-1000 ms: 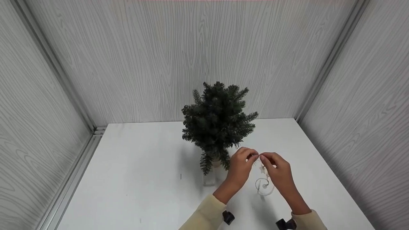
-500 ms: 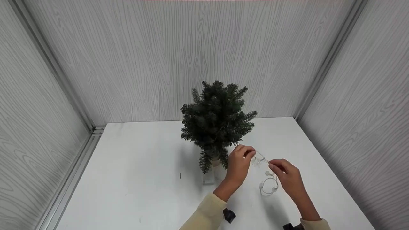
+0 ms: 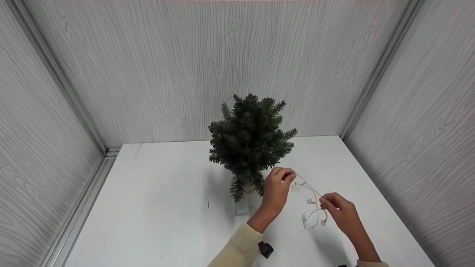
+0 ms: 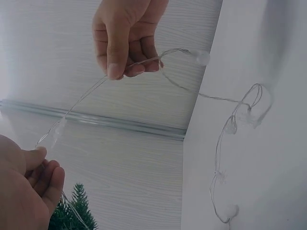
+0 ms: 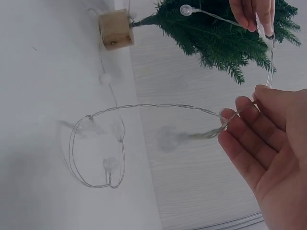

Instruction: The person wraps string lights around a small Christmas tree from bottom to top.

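My left hand (image 3: 276,187) pinches a thin clear string of fairy lights (image 5: 158,105) between thumb and fingertips, just to the right of a small artificial Christmas tree (image 3: 250,135). Lower and further right, my right hand (image 3: 343,213) pinches the same string, and the stretch between the hands runs nearly straight. Below the right hand the string hangs in a loop with clear bulbs, one round bulb (image 3: 310,201) among them. In the right wrist view the tree's wooden block base (image 5: 115,29) shows, with another round bulb (image 5: 186,9) near the left hand.
The tree stands on a white table (image 3: 159,207). Pale wood-grain panels close in the back (image 3: 178,74), the left (image 3: 33,148) and the right (image 3: 419,129). Loose string (image 4: 218,148) with several bulbs trails down in the left wrist view.
My right hand has moved right and down along the string, away from the left hand, so the stretch between them has lengthened. The left hand stays almost in place.
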Tool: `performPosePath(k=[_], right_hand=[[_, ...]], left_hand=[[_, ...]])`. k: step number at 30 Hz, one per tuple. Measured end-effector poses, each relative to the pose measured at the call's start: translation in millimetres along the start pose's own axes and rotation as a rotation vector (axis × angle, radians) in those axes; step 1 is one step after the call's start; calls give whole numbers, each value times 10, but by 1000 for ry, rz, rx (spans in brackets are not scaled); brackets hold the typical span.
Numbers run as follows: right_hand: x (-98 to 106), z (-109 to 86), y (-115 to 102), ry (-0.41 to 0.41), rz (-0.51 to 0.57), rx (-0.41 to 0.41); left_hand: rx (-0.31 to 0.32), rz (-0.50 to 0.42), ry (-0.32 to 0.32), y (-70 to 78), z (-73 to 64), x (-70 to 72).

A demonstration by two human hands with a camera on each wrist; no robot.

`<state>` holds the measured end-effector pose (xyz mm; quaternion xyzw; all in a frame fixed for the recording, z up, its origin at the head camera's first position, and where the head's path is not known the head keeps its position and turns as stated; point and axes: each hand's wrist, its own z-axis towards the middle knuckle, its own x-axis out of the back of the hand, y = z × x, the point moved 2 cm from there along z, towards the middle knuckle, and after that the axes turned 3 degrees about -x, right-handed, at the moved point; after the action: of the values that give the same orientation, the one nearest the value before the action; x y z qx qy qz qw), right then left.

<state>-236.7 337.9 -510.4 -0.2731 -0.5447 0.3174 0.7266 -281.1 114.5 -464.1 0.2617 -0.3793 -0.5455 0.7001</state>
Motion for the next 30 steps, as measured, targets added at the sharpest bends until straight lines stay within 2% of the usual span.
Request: performPosePath(k=[8, 11, 17, 23, 26, 30], right_hand=[[71, -39, 98, -45, -134, 9], [77, -75, 113, -70, -178, 37], [108, -130, 179, -101, -181, 46], [202, -164, 249, -37, -166, 62], [285, -177, 270, 19, -186, 69], [404, -180, 298, 110, -234, 83]], left_hand=[[-22, -24, 39, 18, 27, 24], [-35, -19, 51, 21, 36, 36], [-28, -39, 63, 48, 72, 69], [-15, -42, 71, 54, 79, 70], [-19, -25, 69, 42, 74, 55], [6, -2, 47, -15, 66, 13]])
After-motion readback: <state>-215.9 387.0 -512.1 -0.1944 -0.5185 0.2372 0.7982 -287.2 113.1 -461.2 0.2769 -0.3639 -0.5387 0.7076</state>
